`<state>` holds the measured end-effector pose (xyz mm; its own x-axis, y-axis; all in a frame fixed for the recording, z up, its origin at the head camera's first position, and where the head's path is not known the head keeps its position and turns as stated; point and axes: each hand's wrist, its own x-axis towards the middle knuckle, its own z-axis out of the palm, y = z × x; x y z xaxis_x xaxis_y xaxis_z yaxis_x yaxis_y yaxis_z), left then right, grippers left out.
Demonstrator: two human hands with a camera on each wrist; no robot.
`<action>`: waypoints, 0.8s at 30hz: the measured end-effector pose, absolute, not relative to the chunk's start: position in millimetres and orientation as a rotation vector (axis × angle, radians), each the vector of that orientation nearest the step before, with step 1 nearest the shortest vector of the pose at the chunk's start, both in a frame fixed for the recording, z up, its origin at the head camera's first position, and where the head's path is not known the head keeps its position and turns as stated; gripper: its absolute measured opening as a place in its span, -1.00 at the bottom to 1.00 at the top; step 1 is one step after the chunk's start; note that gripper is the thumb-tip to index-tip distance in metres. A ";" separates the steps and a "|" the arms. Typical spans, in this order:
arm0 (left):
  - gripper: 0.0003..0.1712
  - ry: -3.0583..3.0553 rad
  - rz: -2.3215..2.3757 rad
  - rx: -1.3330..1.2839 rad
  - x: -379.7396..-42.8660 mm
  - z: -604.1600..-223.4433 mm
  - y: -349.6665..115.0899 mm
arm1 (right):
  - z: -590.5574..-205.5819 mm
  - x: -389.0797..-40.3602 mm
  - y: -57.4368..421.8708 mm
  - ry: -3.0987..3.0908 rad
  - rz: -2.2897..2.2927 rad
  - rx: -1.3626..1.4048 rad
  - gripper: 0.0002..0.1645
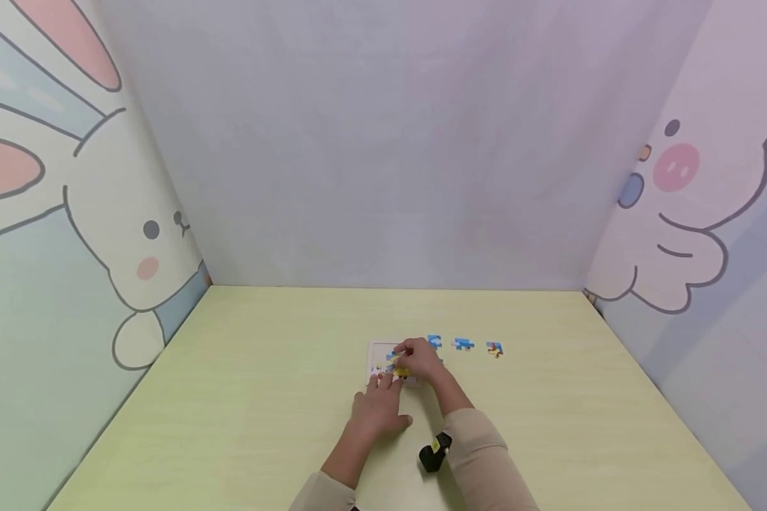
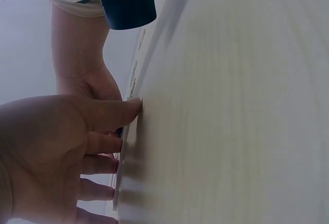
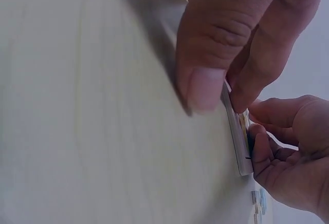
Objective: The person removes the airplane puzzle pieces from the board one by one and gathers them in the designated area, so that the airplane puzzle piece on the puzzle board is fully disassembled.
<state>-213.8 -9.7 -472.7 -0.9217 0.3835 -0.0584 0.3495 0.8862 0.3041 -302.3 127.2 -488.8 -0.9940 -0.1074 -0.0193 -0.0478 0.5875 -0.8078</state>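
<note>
A small pale jigsaw board (image 1: 369, 358) lies on the table, with several coloured puzzle pieces in it. My left hand (image 1: 378, 413) rests at its near edge, fingers straight and spread. In the left wrist view the left thumb (image 2: 115, 112) touches the tabletop and the other fingertips meet the board's edge. My right hand (image 1: 420, 360) reaches over the board, finger and thumb curled onto a blue-and-yellow puzzle piece (image 1: 390, 359). In the right wrist view the right hand (image 3: 295, 147) bends down at the board, and the fingertips' grip is partly hidden.
Right of the board lie three loose pieces: a blue one (image 1: 434, 341), a second blue one (image 1: 463, 344) and a multicoloured one (image 1: 495, 348). A black wrist camera (image 1: 432, 456) hangs under the right sleeve. Walls stand behind and beside the pale table (image 1: 262, 397).
</note>
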 end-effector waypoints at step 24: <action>-0.20 2.935 0.412 0.558 -216.8 -474.0 -8.5 | -488.3 -304.0 122.5 2.770 -1.253 -0.120 -0.71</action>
<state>-216.8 -8.5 -474.0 -0.9238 0.3762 -0.0717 0.3418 0.8944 0.2884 -304.0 122.5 -488.3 -0.9920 -0.1124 -0.0579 -0.0308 0.6587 -0.7517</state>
